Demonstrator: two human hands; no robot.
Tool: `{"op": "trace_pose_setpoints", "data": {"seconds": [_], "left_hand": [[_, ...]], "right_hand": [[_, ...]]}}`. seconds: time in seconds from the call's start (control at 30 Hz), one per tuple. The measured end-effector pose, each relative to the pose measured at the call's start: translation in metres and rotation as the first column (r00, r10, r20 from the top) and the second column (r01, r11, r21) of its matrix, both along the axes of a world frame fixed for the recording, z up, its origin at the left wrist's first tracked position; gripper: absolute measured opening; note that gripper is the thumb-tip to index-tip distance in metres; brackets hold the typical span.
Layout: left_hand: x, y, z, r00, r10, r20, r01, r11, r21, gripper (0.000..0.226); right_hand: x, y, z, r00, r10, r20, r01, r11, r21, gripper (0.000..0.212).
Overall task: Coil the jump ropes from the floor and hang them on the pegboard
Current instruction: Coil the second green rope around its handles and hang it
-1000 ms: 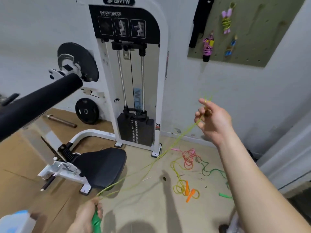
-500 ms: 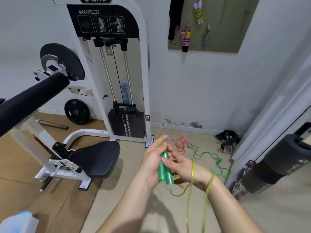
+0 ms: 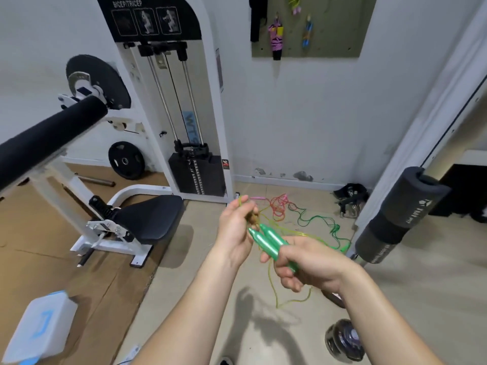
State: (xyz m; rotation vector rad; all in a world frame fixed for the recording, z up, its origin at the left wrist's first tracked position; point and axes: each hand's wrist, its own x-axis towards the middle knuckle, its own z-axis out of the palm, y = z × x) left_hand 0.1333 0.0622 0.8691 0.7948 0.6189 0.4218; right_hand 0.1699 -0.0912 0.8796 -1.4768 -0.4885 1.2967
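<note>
My right hand [image 3: 309, 263] grips the two green handles [image 3: 267, 241] of a jump rope side by side. Its thin yellow-green cord [image 3: 276, 293] hangs below in loose loops. My left hand [image 3: 234, 227] pinches a bunch of that cord just above the handle tips. On the floor behind lie a red-pink rope [image 3: 278, 209] and a green rope [image 3: 320, 222], tangled. The olive pegboard [image 3: 332, 27] is on the wall above, with several coiled ropes hanging on it, among them a pink and black one [image 3: 276, 39] and a blue one [image 3: 307, 32].
A bicep/tricep weight machine [image 3: 181, 101] with black seat [image 3: 150, 217] stands left. A padded black bar [image 3: 44, 143] juts in from the left. A foam-wrapped post [image 3: 395, 214] stands right. A dark round object [image 3: 342, 338] lies on the floor near my right arm; a white-blue box [image 3: 39, 330] lies lower left.
A second ago my hands were far apart with the cord stretched between them. They came together; now my right hand holds both handles and my left has shifted to the cord.
</note>
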Motion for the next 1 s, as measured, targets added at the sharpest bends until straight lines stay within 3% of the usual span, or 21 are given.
{"op": "trace_pose_setpoints", "data": {"seconds": [0.1, 0.17, 0.2, 0.23, 0.3, 0.37, 0.43, 0.5, 0.57, 0.63, 0.77, 0.83, 0.9, 0.97, 1.0], "left_hand": [[-0.019, 0.023, -0.006, 0.985, 0.148, -0.087, -0.146, 0.989, 0.035, 0.026], [-0.038, 0.041, -0.017, 0.958, 0.198, -0.206, -0.183, 0.979, 0.090, 0.036], [-0.049, 0.049, -0.024, 0.940, 0.184, -0.287, -0.153, 0.980, 0.126, 0.038], [-0.062, 0.053, -0.032, 0.907, 0.141, -0.396, -0.072, 0.980, 0.184, 0.034], [-0.082, 0.049, -0.043, 0.772, 0.006, -0.636, 0.215, 0.938, 0.271, 0.026], [-0.094, 0.040, -0.049, 0.687, 0.057, -0.724, 0.322, 0.870, 0.374, 0.025], [-0.099, 0.034, -0.043, 0.776, 0.264, -0.572, 0.103, 0.843, 0.528, 0.024], [-0.102, 0.024, -0.022, 0.908, 0.260, -0.328, -0.059, 0.855, 0.516, 0.025], [-0.106, 0.014, 0.001, 0.975, 0.072, -0.212, 0.057, 0.836, 0.546, 0.030], [-0.108, 0.005, 0.012, 0.985, -0.093, -0.142, 0.156, 0.823, 0.546, 0.042], [-0.116, 0.003, 0.014, 0.991, -0.131, -0.001, 0.122, 0.919, 0.375, 0.043], [-0.117, 0.006, 0.011, 0.990, -0.142, -0.020, 0.139, 0.917, 0.375, 0.037], [-0.118, 0.011, 0.015, 0.973, -0.120, -0.196, 0.216, 0.770, 0.601, 0.026], [-0.118, 0.019, 0.019, 0.896, -0.039, -0.441, 0.424, 0.367, 0.828, 0.021], [-0.118, 0.023, 0.026, 0.834, 0.044, -0.549, 0.539, 0.146, 0.830, 0.023]], "right_hand": [[-0.003, -0.025, 0.001, 0.910, 0.199, -0.363, -0.091, 0.952, 0.294, 0.014], [-0.003, -0.029, -0.004, 0.737, 0.367, -0.567, -0.032, 0.858, 0.513, 0.016], [-0.003, -0.027, -0.004, 0.666, 0.398, -0.631, 0.019, 0.836, 0.548, 0.018], [-0.004, -0.022, -0.002, 0.638, 0.384, -0.667, 0.057, 0.841, 0.538, 0.018], [-0.011, -0.011, -0.001, 0.683, 0.266, -0.680, 0.089, 0.894, 0.439, 0.018], [-0.023, 0.002, -0.005, 0.740, 0.168, -0.652, 0.074, 0.942, 0.326, 0.032], [-0.037, 0.014, -0.010, 0.744, 0.143, -0.653, 0.030, 0.969, 0.246, 0.038], [-0.049, 0.022, -0.015, 0.699, 0.178, -0.693, -0.012, 0.971, 0.237, 0.038], [-0.059, 0.027, -0.015, 0.645, 0.237, -0.726, -0.036, 0.959, 0.281, 0.035], [-0.065, 0.031, -0.014, 0.602, 0.308, -0.737, -0.044, 0.934, 0.355, 0.029], [-0.072, 0.043, -0.008, 0.522, 0.448, -0.726, -0.016, 0.856, 0.517, 0.020], [-0.073, 0.048, 0.001, 0.556, 0.412, -0.722, 0.037, 0.856, 0.516, 0.017], [-0.072, 0.054, 0.011, 0.640, 0.257, -0.724, 0.140, 0.888, 0.438, 0.026], [-0.070, 0.063, 0.023, 0.729, 0.017, -0.685, 0.259, 0.918, 0.299, 0.031], [-0.066, 0.068, 0.025, 0.786, -0.112, -0.608, 0.305, 0.925, 0.224, 0.027]]}}
